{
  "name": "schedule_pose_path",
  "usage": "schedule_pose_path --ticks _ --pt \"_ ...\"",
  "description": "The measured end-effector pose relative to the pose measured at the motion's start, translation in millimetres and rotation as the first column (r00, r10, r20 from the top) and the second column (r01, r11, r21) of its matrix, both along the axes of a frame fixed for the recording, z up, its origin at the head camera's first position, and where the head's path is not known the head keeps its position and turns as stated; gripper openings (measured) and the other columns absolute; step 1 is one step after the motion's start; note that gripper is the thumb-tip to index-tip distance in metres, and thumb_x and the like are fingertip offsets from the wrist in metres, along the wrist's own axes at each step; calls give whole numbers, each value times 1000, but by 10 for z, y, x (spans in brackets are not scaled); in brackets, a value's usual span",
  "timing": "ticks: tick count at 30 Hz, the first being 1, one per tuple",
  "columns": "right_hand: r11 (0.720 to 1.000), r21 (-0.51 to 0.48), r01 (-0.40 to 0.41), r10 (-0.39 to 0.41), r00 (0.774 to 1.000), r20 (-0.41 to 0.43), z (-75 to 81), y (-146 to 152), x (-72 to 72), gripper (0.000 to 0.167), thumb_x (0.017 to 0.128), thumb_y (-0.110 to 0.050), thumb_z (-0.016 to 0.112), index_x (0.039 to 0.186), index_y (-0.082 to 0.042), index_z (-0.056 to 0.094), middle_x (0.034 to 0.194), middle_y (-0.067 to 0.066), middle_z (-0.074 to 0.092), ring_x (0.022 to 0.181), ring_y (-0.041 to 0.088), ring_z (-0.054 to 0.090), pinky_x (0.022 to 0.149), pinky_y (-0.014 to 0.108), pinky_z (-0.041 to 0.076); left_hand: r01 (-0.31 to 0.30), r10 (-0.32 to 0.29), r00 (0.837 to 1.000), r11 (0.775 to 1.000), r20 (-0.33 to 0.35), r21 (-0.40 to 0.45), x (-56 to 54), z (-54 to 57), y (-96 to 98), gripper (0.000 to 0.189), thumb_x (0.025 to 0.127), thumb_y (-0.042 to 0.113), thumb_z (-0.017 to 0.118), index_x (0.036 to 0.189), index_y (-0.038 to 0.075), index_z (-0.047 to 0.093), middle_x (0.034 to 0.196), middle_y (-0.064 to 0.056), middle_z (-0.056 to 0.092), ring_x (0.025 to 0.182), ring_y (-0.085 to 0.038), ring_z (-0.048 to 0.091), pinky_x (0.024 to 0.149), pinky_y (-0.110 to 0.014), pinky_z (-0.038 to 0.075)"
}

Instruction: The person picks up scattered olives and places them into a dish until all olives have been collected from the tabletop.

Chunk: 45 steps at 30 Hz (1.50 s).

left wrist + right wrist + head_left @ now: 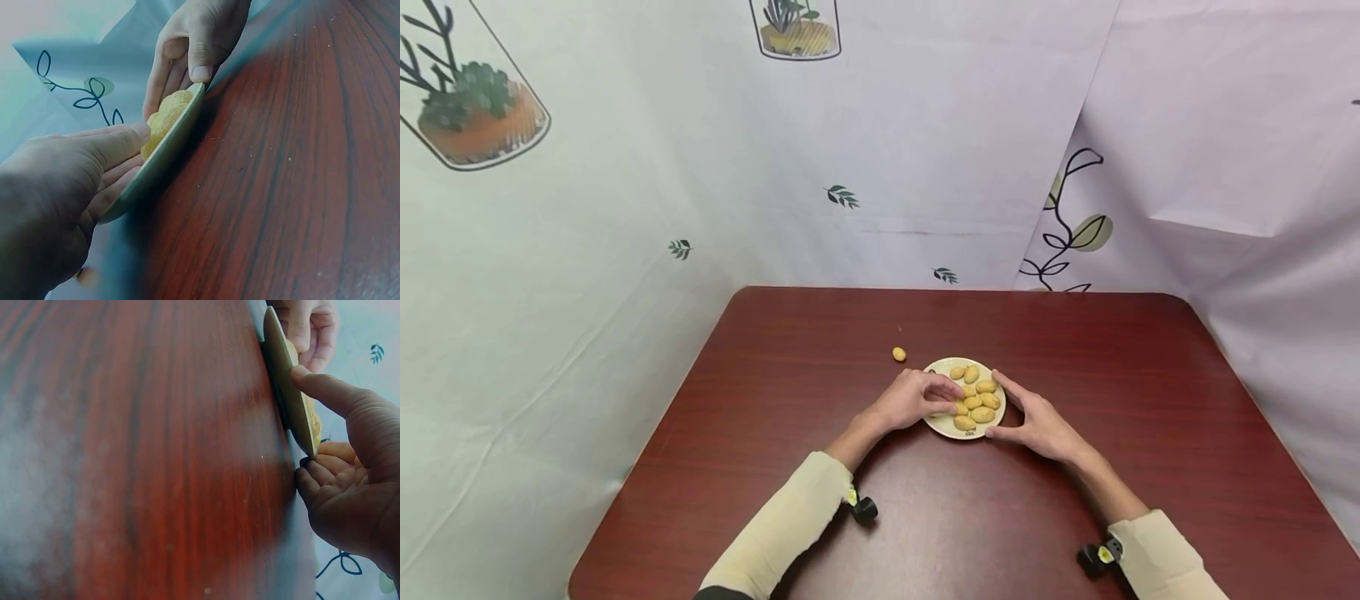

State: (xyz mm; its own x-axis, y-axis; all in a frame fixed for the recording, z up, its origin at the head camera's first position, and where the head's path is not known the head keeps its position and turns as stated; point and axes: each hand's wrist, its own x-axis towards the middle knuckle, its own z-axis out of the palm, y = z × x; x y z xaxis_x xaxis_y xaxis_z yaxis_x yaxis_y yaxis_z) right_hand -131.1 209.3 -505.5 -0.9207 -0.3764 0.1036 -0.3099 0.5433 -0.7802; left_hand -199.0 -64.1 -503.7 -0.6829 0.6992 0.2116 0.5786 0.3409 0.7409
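A round pale plate (942, 423) with a dark mark on its rim holds several small yellow potatoes (982, 414). My left hand (912, 400) reaches over the plate's left side, thumb and fingertips pinching at a potato (961, 408) there, partly hidden by the fingers. In the left wrist view, the thumb of the left hand (69, 181) meets the yellow heap. My right hand (1040, 427) grips the plate's right rim, thumb at the near edge and fingers at the far edge. The right wrist view shows the right hand (362, 462) spanning the plate edge (294, 394).
One loose yellow potato (898, 354) lies on the dark red wooden table (790, 358), behind and left of the plate. Printed white cloth (887, 150) hangs behind the table and along its sides. A small black camera (865, 510) sits at the left wrist, another camera (1093, 561) at the right.
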Motion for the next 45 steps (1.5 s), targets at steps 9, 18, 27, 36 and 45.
schedule_pose_path --ticks 9,18,27,36,45 --pt "1000 -15 -7 7 1000 -1 -7 -12 8 102 86 -25 92 164 3 34 167 25 35 153 42 34 107 2 17 8 -23 995 988 96 154 0 -25 -12 35 95 11 82 128 1 74 119 -8 78 108 -11 74 92 -25 58" --pt "1000 -21 -6 6 1000 6 -17 -8 0 102 86 -25 92 164 3 33 167 26 34 154 42 33 107 1 16 -42 16 991 979 134 198 -14 5 -68 49 95 11 83 139 0 66 129 -13 75 118 -24 72 97 -29 57" --pt "1000 -9 3 -3 1000 9 -4 -11 10 102 86 -26 92 164 2 34 167 25 35 154 42 33 107 1 16 -97 82 991 983 103 156 -86 74 -173 54 96 19 82 145 4 63 139 -9 70 129 -25 66 107 -38 53" --pt "1000 1 10 -10 1000 29 10 -6 13 103 86 -28 92 165 1 33 168 24 33 155 41 32 107 2 16 -155 138 983 977 119 149 -199 55 -304 63 97 19 82 152 2 56 149 -7 63 138 -23 59 114 -38 47" --pt "1000 9 13 -13 1000 19 15 -5 9 103 86 -29 92 165 1 33 167 23 35 154 41 33 108 4 17 -264 257 964 956 70 125 -270 26 -378 66 97 20 82 155 3 54 151 -7 62 136 -30 61 111 -44 49"
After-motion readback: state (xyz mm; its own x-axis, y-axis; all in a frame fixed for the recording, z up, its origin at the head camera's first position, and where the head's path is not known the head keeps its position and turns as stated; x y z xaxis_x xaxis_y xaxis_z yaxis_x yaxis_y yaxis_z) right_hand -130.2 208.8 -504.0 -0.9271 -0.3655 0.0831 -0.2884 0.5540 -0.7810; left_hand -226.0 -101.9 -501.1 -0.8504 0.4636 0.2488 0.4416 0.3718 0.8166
